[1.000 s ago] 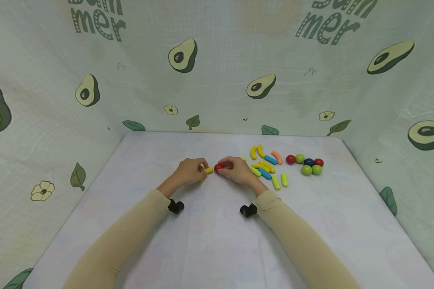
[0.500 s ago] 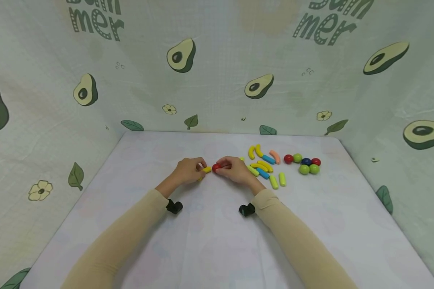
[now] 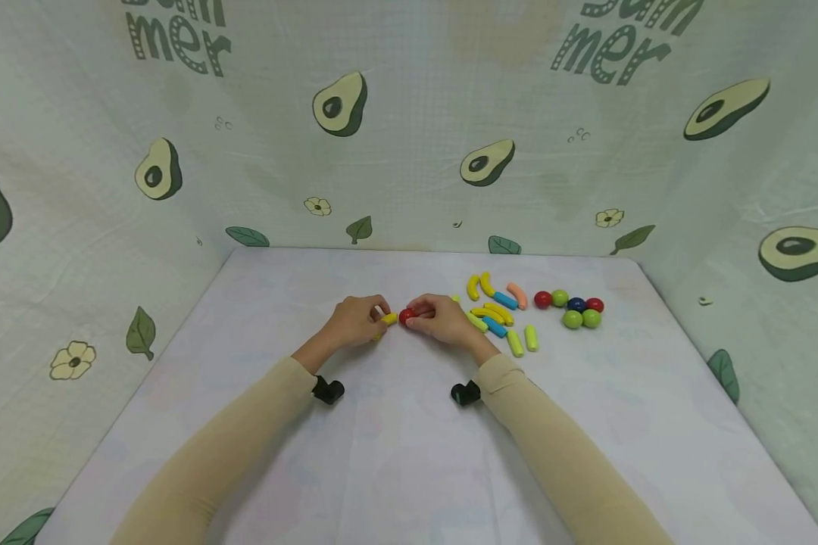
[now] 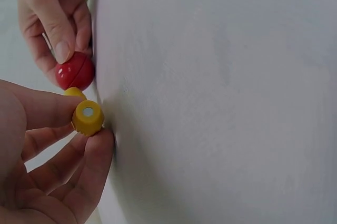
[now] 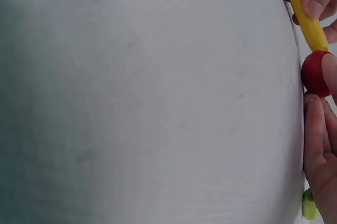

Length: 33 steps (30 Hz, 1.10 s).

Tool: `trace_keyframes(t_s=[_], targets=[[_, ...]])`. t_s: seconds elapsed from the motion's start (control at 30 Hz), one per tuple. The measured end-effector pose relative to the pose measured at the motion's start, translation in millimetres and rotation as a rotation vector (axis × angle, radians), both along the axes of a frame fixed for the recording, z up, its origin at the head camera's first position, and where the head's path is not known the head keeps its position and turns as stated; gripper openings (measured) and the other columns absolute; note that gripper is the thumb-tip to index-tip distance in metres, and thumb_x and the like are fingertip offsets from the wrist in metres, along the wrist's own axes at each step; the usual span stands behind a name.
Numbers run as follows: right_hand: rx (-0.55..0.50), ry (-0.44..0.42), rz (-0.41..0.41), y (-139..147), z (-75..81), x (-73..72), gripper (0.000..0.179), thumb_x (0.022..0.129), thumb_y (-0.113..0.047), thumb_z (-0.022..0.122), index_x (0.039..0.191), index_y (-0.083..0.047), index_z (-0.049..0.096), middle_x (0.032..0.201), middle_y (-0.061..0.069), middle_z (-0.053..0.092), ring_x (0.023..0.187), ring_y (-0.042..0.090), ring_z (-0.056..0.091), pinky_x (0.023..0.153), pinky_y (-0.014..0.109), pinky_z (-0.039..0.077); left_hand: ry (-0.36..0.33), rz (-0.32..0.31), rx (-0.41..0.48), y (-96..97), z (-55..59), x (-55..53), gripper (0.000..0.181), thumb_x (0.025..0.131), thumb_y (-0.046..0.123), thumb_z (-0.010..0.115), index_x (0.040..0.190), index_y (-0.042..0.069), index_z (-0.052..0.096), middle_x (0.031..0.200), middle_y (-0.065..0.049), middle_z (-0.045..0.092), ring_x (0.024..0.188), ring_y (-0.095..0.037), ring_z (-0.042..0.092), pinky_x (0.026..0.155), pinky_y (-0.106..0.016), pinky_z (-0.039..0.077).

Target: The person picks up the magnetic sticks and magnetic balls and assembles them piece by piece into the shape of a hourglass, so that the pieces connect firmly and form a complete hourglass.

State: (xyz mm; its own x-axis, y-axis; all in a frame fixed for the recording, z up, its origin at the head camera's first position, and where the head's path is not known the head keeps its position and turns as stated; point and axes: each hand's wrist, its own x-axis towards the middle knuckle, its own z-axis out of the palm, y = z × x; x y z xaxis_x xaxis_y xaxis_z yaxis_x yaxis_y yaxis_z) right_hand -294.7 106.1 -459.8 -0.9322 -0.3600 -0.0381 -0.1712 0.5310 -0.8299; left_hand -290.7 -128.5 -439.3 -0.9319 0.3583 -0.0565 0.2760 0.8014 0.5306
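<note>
My left hand (image 3: pixel 354 321) pinches a yellow curved magnetic rod (image 5: pixel 306 16) between thumb and fingers. A silvery disc shows at the rod's near end in the left wrist view. My right hand (image 3: pixel 445 321) holds a glossy red ball (image 4: pixel 75 71) with its thumb and fingertips. In the right wrist view the rod's far end meets the ball. Both hands are low over the white tabletop near the middle. Part of the rod is hidden by the left fingers, part of the ball by the right thumb.
Right of my right hand lie loose rods: yellow curved ones (image 3: pixel 499 313), blue ones (image 3: pixel 505 300), lime ones (image 3: pixel 514 343) and an orange one (image 3: pixel 517 295). Beyond them sit several balls, among them a dark blue one (image 3: pixel 576 304). A printed cloth wall (image 3: pixel 409 151) stands behind the table.
The head view has shifted slightly, so the whole scene sits a little further left. The hands keep the same hold on rod and ball, with no other visible change.
</note>
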Motion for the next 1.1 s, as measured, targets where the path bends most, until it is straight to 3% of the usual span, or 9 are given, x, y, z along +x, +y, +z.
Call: trace_keyframes(t_s=[0.43,0.77,1.1], targets=[[-0.002,-0.02,0.0,1.2,-0.4,-1.7,0.032,0.102,-0.024,0.075,0.13,-0.011,0.068,0.121,0.006,0.072,0.109,0.023,0.066,0.101,0.036,0.056,-0.006,0.01,0.035,3.0,-3.0,2.9,0.024,0.098,0.02,0.074,0.121,0.015,0.071,0.108,-0.006,0.073,0.093,-0.021,0.066,0.076,-0.032,0.057],[-0.012,-0.031,0.022,3.8,-0.1,-2.3,0.034,0.102,-0.025,0.075,0.133,-0.014,0.069,0.125,0.005,0.072,0.113,0.024,0.065,0.104,0.038,0.055,-0.024,-0.019,0.052,4.3,-7.9,1.8,0.027,0.101,0.023,0.07,0.127,0.016,0.07,0.117,-0.007,0.073,0.099,-0.02,0.068,0.077,-0.032,0.058],[-0.03,-0.055,0.029,6.1,0.0,-1.9,0.035,0.103,-0.027,0.074,0.136,-0.017,0.069,0.127,0.004,0.071,0.115,0.024,0.064,0.104,0.039,0.055,-0.038,-0.06,0.069,9.8,-5.3,8.0,0.041,0.103,0.023,0.068,0.144,0.018,0.064,0.112,-0.007,0.073,0.085,-0.017,0.067,0.072,-0.031,0.056]])
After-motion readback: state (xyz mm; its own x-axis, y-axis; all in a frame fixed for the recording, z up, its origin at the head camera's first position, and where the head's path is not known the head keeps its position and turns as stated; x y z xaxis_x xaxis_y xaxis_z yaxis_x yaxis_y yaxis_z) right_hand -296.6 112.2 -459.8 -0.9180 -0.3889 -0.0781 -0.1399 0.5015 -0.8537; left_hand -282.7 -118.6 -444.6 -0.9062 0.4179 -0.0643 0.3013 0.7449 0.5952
